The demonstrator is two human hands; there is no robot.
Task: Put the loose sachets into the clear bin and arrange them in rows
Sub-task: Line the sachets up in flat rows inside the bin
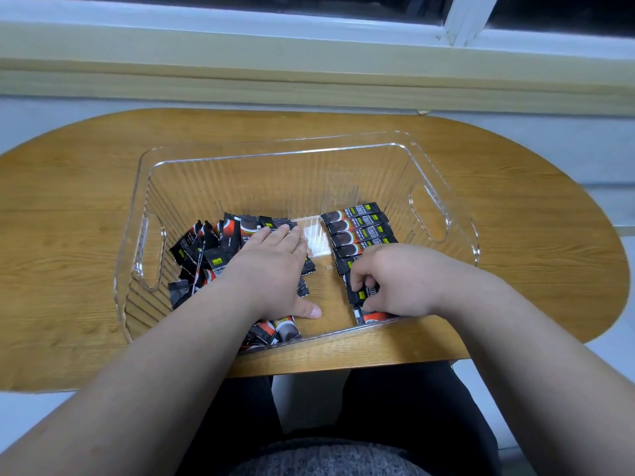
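inside the clear bin [429, 166], right hand [395, 283] pinches a sachet [364, 293] at the near end of the right row [357, 231], left hand [275, 266] lies flat on the loose heap [206, 252] (arranging underway); next, align it.

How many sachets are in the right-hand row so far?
7 sachets showing: four beyond the right hand, one at its knuckles, one pinched in its fingers, one against the bin's near wall. More may hide beneath it.
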